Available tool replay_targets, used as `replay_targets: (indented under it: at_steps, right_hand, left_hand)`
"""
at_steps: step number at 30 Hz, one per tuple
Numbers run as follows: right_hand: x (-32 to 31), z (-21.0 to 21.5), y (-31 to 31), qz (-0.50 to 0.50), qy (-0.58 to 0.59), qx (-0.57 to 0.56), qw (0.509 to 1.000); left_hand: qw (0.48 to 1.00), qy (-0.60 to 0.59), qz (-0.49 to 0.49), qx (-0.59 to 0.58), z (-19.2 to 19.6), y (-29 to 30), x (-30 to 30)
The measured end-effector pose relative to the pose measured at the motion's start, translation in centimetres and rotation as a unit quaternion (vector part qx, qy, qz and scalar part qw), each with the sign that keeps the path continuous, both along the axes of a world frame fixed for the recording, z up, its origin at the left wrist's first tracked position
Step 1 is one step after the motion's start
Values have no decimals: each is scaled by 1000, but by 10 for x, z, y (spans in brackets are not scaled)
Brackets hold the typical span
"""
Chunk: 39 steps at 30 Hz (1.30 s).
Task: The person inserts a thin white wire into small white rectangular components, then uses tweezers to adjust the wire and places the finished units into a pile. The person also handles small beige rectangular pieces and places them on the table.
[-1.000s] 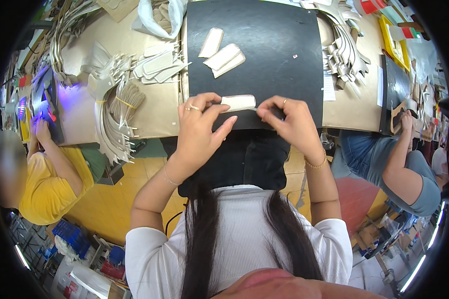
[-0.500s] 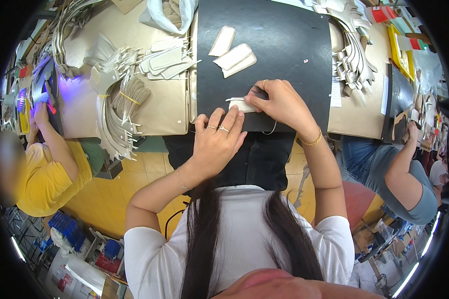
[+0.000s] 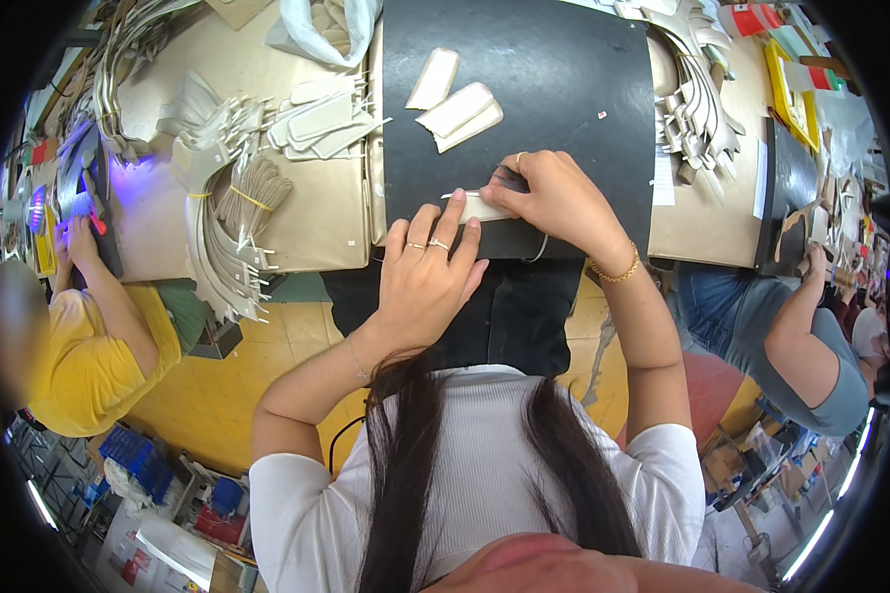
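On the black rubber mat (image 3: 564, 89), your right hand (image 3: 554, 198) pinches a flat cream leather strip (image 3: 477, 206); your left hand (image 3: 427, 277) lies spread flat beside it.

A tan workbench (image 3: 316, 222) carries a black mat (image 3: 564, 89) (cream strips on it) — bundled pieces (image 3: 227, 217) lie alongside.

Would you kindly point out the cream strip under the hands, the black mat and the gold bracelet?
cream strip (image 3: 483, 208), head view, its exposed middle.
black mat (image 3: 554, 89), head view, bare upper area.
gold bracelet (image 3: 615, 274), head view, chain at wrist.

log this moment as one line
left hand flat on black mat | right hand pressing cream strip | three cream pieces beyond
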State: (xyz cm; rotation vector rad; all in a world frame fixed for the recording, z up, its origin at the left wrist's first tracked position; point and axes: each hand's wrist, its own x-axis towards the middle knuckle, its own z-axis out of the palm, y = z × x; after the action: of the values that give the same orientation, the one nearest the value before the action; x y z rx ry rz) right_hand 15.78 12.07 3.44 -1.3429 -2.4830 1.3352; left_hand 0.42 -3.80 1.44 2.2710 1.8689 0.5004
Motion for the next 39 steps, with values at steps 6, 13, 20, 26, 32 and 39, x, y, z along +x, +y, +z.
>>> replay_targets:
  at_steps: [6, 13, 20, 26, 32, 39]
  right_hand:
    - [24, 5, -1, -56, -30, 15, 998]
    - [29, -2, -7, -63, -16, 74, 995]
    - [27, -3, -7, -60, -19, 91, 994]
    - [27, -1, -13, -56, -42, 119, 990]
    - [45, 5, -30, -81, 23, 137, 987]
    - [56, -1, -66, -82, 28, 218, 972]
  left_hand:
    - [1000, 6, -15, 12, 3, 8, 3]
    - [999, 23, -24, 9, 6, 11, 4]
    - [999, 31, -28, 9, 8, 12, 4]
    - [996, 76, -51, 19, 10, 30, 5]
    - [996, 58, -59, -14, 13, 40, 9]
    - [996, 37, -64, -48, 10, 44, 12]
